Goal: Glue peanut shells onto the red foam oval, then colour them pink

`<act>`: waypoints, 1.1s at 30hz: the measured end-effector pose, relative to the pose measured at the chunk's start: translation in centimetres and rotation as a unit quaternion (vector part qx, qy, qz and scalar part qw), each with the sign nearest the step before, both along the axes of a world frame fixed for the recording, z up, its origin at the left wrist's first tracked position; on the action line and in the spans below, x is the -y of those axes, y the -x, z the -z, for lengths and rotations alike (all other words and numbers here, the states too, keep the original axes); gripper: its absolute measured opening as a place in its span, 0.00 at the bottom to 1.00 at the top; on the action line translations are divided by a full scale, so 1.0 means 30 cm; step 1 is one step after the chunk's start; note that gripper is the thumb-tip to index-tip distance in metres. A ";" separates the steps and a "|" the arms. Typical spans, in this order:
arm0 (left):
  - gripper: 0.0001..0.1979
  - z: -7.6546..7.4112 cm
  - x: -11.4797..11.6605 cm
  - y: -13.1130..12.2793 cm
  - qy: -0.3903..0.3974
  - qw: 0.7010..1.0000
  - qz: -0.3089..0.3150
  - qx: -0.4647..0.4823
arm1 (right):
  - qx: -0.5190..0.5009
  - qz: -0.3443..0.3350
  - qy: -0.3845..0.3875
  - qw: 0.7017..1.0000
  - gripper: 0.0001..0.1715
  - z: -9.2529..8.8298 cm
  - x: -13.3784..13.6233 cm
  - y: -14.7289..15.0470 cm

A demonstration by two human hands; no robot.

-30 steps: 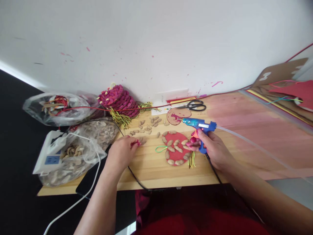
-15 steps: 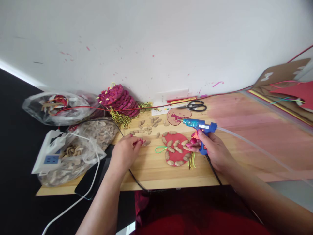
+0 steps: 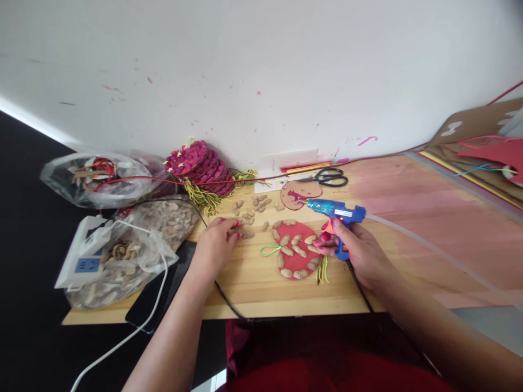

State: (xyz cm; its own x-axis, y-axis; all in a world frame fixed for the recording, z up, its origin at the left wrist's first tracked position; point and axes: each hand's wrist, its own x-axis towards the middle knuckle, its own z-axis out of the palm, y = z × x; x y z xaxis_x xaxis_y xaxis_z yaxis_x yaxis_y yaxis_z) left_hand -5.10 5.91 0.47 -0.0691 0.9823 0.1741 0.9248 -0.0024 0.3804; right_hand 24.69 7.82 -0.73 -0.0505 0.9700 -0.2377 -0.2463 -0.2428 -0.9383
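Observation:
My right hand point(image 3: 359, 247) is closed around the handle of a blue glue gun point(image 3: 333, 209), whose nozzle points left over a brown disc point(image 3: 300, 193). A clear glue stick juts out of the gun's back to the right. Just left of that hand lies a red heart-shaped piece point(image 3: 296, 247) with peanut shells stuck on it, a green loop and yellow tassel. My left hand point(image 3: 216, 242) rests among loose peanut shells point(image 3: 249, 209) on the wooden table point(image 3: 261, 283), fingers pinched on one shell point(image 3: 245, 233).
Black scissors point(image 3: 329, 177) lie by the wall. A magenta shell ornament point(image 3: 200, 166) sits at the back left. Plastic bags of shells point(image 3: 134, 245) and a white power strip point(image 3: 84, 258) crowd the left end. A phone point(image 3: 157, 296) lies at the front edge. Cardboard sheets point(image 3: 469, 122) stand far right.
My left hand has moved up and to the right along the table into the loose shells. The right hand and glue gun have barely shifted.

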 end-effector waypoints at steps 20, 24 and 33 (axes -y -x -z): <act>0.09 0.004 -0.028 -0.037 -0.030 0.986 0.139 -0.084 | -0.003 -0.006 0.002 1.000 0.26 0.009 -0.003 -0.007; 0.09 0.001 -0.026 -0.042 -0.030 0.987 0.130 -0.092 | -0.006 -0.004 0.003 1.000 0.26 0.009 -0.003 -0.009; 0.10 -0.015 -0.034 -0.048 0.000 0.983 0.139 -0.118 | -0.009 0.000 0.010 1.000 0.28 0.005 -0.003 -0.002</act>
State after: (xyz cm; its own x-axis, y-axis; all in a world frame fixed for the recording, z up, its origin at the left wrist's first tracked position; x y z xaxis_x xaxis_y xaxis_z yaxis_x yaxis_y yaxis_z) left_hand -3.66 6.93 0.91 0.2439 0.9578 0.1523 0.9512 -0.2669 0.1549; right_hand 24.73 7.91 -0.87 -0.0553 0.9649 -0.2568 -0.2626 -0.2622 -0.9286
